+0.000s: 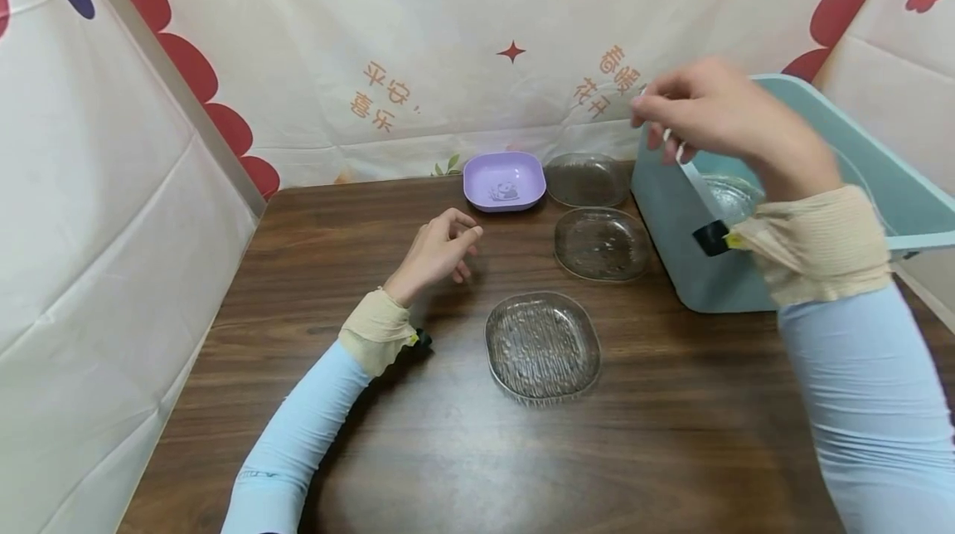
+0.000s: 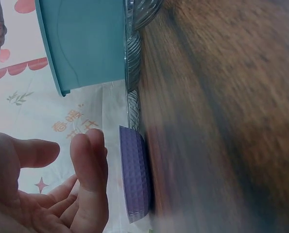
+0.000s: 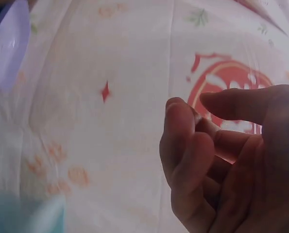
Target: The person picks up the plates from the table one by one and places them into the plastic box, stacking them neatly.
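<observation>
My left hand (image 1: 436,252) hovers over the table with loosely bent fingers and holds nothing; its thumb stands apart from the index finger (image 2: 88,165) in the left wrist view. Nearest to it is a purple dish (image 1: 505,183) with a panda printed inside. To its right lies a clear ribbed plate (image 1: 543,347). My right hand (image 1: 719,115) is raised above the near left side of a teal bin (image 1: 716,260), slightly blurred. Its fingers hang loosely curled in the right wrist view, with nothing seen between them. A thin white strip shows below these fingers in the head view.
Two more clear plates, one at the back (image 1: 587,179) and one in front of it (image 1: 601,244), lie between the purple dish and the bin. Something clear and ribbed (image 1: 731,196) is inside the bin. A printed white cloth (image 1: 462,45) hangs behind the wooden table (image 1: 298,302).
</observation>
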Tool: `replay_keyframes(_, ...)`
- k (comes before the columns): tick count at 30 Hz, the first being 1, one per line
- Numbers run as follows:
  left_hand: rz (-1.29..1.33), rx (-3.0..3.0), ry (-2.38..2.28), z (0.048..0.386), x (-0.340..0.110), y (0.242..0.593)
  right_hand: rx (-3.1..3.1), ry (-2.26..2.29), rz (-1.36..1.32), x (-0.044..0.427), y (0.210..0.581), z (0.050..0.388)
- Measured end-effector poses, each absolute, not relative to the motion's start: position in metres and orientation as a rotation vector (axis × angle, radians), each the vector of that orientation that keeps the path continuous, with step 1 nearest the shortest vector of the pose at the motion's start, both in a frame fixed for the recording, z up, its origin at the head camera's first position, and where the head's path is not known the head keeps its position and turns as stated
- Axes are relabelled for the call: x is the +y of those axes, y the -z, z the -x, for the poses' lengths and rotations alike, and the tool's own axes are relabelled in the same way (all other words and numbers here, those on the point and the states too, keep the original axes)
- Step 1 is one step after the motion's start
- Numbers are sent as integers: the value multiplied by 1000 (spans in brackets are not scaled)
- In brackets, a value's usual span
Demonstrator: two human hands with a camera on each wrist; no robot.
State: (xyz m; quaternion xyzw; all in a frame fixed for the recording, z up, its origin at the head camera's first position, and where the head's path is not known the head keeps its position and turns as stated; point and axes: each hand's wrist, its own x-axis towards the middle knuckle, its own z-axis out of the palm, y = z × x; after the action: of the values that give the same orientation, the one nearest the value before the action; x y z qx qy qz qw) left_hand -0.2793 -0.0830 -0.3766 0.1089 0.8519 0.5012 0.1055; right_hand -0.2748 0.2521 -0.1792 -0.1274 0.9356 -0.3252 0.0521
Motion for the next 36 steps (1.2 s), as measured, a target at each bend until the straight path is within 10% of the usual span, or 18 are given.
replay_keyframes(19,-318,2504,-1476,278,-78,377,2568,1257,348,194,286,281)
replay_keyframes(36,-379,2403,-1136,274,-78,380,2522,1301,339,191,298,285)
